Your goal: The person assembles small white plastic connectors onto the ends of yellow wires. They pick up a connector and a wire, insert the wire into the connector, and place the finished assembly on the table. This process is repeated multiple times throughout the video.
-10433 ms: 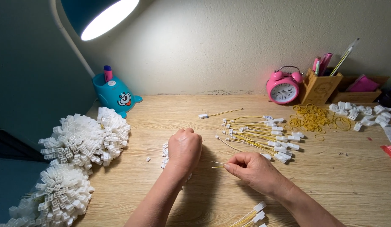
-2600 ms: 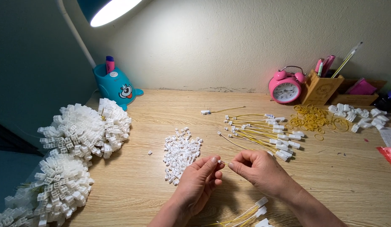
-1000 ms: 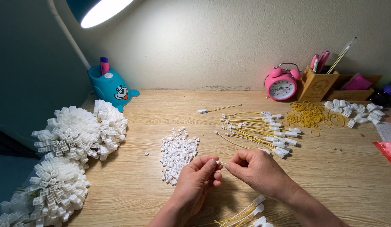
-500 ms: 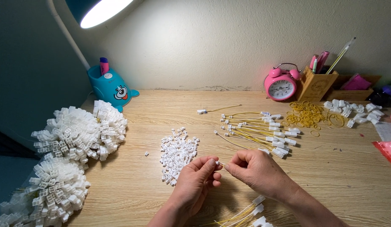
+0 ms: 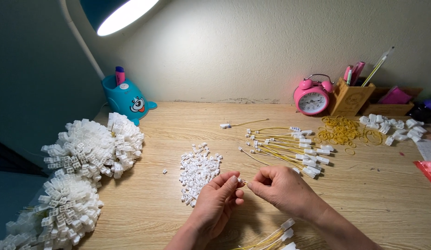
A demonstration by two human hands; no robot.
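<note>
My left hand (image 5: 218,203) and my right hand (image 5: 282,190) meet low in the middle of the wooden desk (image 5: 178,134). Between the fingertips sits a small white connector (image 5: 240,180) on the end of a thin yellow wire; the left hand pinches the connector, the right pinches the wire. Just left of the hands lies a pile of small white connector housings (image 5: 197,170). Behind the right hand spreads a loose bunch of yellow wires with white plugs (image 5: 289,147). A few more wired plugs (image 5: 282,234) lie under my right forearm.
Big bundles of finished white-plug wires (image 5: 81,171) fill the left edge. A blue pen holder (image 5: 127,98) and a lamp (image 5: 116,14) stand at the back left. A pink alarm clock (image 5: 312,96), wooden organiser (image 5: 352,95), yellow rubber bands (image 5: 340,132) and white plugs (image 5: 391,127) are at the back right.
Ten seconds ago my left hand rested on the connector pile; it now sits beside the right hand, pinching a connector. Over the last second the hands barely moved.
</note>
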